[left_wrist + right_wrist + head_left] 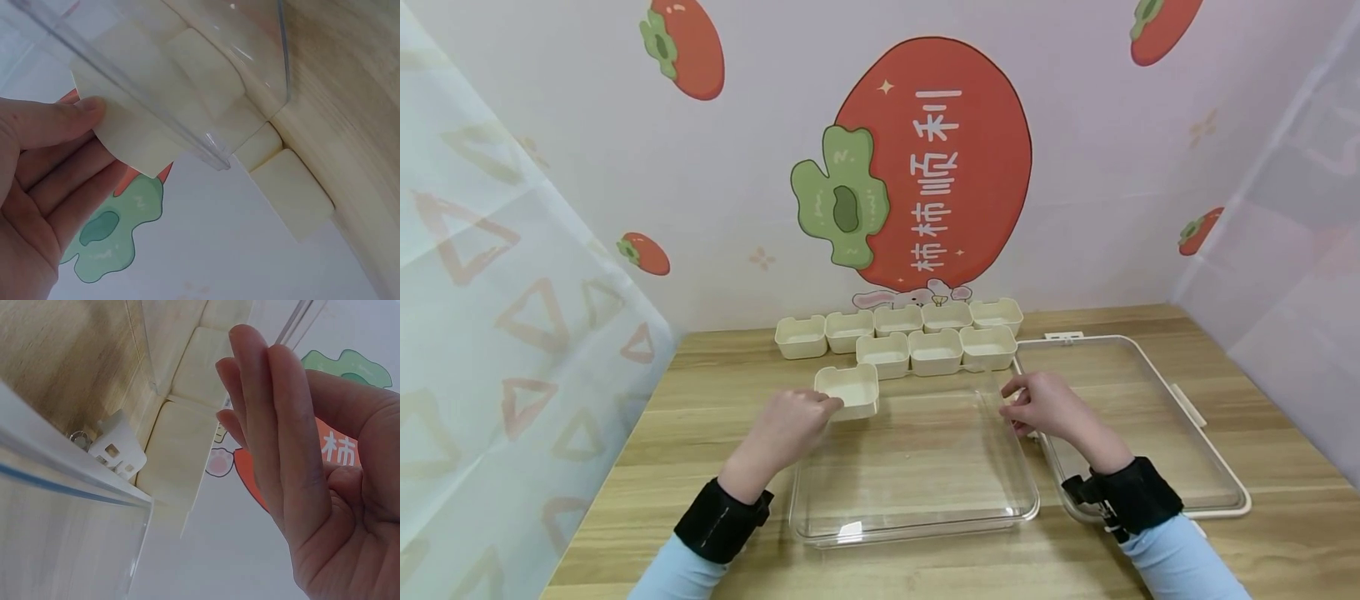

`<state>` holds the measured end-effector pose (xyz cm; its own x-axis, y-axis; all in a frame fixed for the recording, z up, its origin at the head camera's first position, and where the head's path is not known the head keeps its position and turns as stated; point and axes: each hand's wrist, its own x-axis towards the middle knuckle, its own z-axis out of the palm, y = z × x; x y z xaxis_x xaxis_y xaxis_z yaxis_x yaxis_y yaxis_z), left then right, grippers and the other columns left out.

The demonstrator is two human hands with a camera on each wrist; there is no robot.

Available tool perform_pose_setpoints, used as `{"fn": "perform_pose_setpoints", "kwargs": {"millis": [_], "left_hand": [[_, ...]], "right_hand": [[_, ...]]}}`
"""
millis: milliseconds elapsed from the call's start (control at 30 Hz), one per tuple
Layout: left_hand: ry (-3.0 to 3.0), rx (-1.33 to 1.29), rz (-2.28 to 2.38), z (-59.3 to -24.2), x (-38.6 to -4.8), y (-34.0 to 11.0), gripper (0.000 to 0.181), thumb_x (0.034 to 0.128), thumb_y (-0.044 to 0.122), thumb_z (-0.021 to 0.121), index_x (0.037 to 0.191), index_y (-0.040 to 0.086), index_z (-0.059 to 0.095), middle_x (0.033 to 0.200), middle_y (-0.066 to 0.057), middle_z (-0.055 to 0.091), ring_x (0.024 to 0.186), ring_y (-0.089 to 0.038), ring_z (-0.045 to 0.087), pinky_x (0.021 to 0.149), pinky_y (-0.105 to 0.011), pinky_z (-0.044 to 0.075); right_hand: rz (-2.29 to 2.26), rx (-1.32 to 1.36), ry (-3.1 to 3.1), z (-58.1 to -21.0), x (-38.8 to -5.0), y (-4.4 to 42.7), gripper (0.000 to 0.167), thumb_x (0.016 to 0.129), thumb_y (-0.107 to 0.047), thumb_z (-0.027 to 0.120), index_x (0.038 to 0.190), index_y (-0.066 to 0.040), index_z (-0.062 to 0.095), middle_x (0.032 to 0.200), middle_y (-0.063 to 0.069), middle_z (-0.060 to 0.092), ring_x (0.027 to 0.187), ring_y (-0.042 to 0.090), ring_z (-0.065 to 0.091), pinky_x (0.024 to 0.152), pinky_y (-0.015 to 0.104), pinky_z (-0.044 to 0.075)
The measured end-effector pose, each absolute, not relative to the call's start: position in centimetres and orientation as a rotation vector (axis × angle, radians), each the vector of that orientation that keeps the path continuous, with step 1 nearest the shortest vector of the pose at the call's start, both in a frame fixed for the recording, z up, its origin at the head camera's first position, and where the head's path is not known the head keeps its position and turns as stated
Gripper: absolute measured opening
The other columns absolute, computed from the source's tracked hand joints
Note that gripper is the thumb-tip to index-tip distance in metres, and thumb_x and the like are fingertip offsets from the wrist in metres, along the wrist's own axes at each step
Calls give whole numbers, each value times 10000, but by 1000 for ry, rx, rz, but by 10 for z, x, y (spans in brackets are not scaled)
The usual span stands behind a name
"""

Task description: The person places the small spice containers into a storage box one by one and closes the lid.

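Observation:
My left hand (pixel 797 425) pinches a small cream-coloured bin (pixel 850 392) by its near rim, thumb on one side and fingers behind. This bin is over the back left corner of a large clear plastic box (pixel 917 467); in the left wrist view the bin (pixel 134 112) shows partly through the box's clear wall. At the box's right side is my right hand (pixel 1048 407), with nothing in its grasp. In the right wrist view its fingers (pixel 297 431) are extended and close together near the clear wall. Whether they touch it I cannot tell.
Several more cream bins (pixel 801 337) stand in two rows along the back of the wooden table (pixel 715 433). Right of the box lies a clear lid (pixel 1135 417) with a white rim and clips. A patterned cloth (pixel 737 167) hangs behind and at both sides.

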<state>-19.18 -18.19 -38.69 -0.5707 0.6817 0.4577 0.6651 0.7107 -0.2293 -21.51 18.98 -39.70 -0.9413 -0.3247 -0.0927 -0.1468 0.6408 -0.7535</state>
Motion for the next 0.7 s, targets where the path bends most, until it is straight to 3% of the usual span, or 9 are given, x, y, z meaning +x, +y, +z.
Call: {"fn": "perform_pose_setpoints", "kwargs": {"millis": [300, 700], "left_hand": [[-2473, -1031, 29, -394, -194, -180, 259, 651, -112, 578, 741, 111, 671, 518, 72, 498, 448, -25, 337, 404, -152, 242], [-2485, -1040, 15, -400, -195, -181, 259, 640, -122, 566, 712, 107, 663, 493, 96, 351, 476, -20, 224, 416, -163, 203]], "right_hand": [[-1184, -374, 2640, -397, -215, 189, 306, 838, -19, 645, 1083, 148, 569, 721, 193, 680, 526, 150, 648, 535, 309, 556], [-1187, -371, 2635, -396, -214, 189, 314, 839, -24, 649, 1089, 148, 567, 724, 185, 680, 529, 149, 649, 537, 303, 555]]}}
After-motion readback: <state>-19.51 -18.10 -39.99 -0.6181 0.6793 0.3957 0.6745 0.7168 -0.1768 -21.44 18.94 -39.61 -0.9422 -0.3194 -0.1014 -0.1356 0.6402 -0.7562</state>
